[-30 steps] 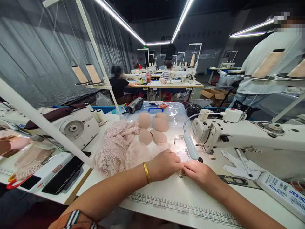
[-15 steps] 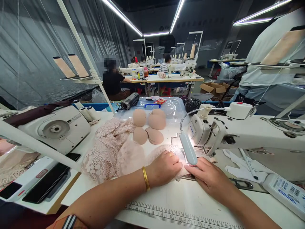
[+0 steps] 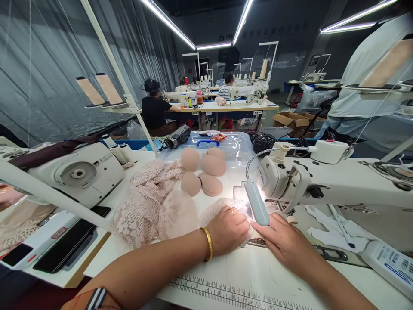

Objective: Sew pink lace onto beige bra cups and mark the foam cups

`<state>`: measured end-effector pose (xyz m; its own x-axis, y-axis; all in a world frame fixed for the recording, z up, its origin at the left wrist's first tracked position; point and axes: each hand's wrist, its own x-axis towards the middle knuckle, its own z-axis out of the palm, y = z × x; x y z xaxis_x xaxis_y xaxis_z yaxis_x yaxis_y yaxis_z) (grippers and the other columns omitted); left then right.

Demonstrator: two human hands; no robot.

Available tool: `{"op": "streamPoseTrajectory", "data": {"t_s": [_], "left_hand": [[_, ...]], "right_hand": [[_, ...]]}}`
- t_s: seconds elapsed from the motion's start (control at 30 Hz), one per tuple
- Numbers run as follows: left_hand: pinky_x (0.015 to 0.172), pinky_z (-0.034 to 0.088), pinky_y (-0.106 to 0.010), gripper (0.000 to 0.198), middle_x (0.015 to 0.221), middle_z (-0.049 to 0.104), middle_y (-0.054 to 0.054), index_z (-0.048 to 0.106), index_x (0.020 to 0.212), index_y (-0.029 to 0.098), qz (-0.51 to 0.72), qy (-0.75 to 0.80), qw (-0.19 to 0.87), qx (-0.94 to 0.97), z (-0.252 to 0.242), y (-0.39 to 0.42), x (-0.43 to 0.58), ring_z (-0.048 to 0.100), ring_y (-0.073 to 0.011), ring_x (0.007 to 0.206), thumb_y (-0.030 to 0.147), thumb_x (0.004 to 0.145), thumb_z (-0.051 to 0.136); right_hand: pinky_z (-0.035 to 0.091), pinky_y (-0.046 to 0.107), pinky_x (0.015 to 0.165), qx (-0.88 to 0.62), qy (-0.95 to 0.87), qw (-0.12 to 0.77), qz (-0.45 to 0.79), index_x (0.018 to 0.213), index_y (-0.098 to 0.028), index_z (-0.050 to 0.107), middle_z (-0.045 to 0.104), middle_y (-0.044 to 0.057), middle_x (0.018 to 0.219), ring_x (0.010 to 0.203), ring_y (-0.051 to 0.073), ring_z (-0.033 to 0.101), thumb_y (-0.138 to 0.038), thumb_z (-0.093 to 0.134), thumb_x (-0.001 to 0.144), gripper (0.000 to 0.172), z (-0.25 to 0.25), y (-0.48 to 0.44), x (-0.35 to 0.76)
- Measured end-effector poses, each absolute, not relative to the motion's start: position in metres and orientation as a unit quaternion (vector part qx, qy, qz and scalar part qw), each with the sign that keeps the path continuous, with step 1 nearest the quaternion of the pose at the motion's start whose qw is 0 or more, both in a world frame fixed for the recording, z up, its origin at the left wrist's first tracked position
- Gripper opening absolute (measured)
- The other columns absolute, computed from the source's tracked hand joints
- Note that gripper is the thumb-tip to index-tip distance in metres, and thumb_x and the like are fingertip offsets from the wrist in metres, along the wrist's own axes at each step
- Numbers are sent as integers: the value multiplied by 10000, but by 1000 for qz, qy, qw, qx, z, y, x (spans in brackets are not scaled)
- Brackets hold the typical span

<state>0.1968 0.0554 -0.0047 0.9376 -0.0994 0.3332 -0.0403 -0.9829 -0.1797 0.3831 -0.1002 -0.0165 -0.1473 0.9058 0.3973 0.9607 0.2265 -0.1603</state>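
Observation:
Pale pink lace fabric (image 3: pixel 215 211) lies at the sewing machine (image 3: pixel 309 174), under the lit lamp head (image 3: pixel 257 202). My left hand (image 3: pixel 229 230) is closed on the lace's near edge, with its fingers curled and the fingertips hidden. Close beside it, my right hand (image 3: pixel 285 237) rests with fingers stretched toward the lace, partly covered by the lamp. The needle area is hidden behind lamp and hands. Left of my hands lie a lace-covered cup (image 3: pixel 178 214) and a heap of lace (image 3: pixel 138 200). Several beige foam cups (image 3: pixel 213 165) sit farther back.
A printed ruler (image 3: pixel 226 295) runs along the table's front. White scraps (image 3: pixel 327 228), a pen (image 3: pixel 342 230) and a white labelled box (image 3: pixel 389 260) lie right. A clear plastic bin (image 3: pixel 237 150) stands behind the cups. Another machine (image 3: pixel 75 172) is left; a person (image 3: pixel 361 82) stands right.
My left hand has moved slightly right, toward the right hand, with the lace under it. The right hand stays nearly in place. The whole view has shifted a little.

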Motion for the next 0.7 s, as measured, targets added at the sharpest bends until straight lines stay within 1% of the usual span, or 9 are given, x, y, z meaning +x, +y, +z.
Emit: {"op": "streamPoseTrajectory", "data": {"t_s": [0.17,0.3,0.4,0.47,0.57,0.7], "left_hand": [[700,355,-368,309,778,593,-28,566,738,181,-199,41,57,-978,-8,60,199,499,-186,719,251,1028,486],[753,384,-381,288,831,650,-32,601,774,179,-168,90,50,-980,-8,75,208,548,-187,770,255,1034,504],[827,408,-395,232,906,698,-45,651,862,180,-150,115,48,-981,-7,88,217,588,-202,847,275,1038,532],[880,412,-396,210,953,716,-51,677,915,193,-144,127,44,-980,-6,96,223,600,-207,895,286,1044,540],[916,413,-394,210,982,725,-56,698,932,215,-129,140,40,-981,-5,105,230,600,-208,930,308,1049,551],[895,422,-414,283,937,728,-62,710,872,204,-127,164,45,-977,-5,114,235,586,-216,899,323,1054,529]], "right_hand": [[510,314,555,-626,-742,232,-61,1153,-257,718,628,71,889,798,239,622,-135,408,1033,354,-18,-99,382],[480,317,548,-639,-730,234,-59,1058,-283,714,637,67,891,771,233,610,-159,437,1027,305,-20,-98,383],[459,315,543,-648,-725,222,-69,920,-262,658,592,50,828,734,222,598,-152,429,1031,277,-22,-97,383],[448,310,535,-653,-722,216,-79,873,-251,605,561,37,798,700,209,586,-137,407,1034,279,-23,-96,383],[429,296,509,-657,-718,214,-84,906,-241,582,549,25,795,670,195,572,-124,407,1031,244,-24,-95,384],[441,303,530,-654,-723,202,-88,937,-240,574,546,22,807,682,198,566,-115,422,1024,215,-26,-97,386]]}}
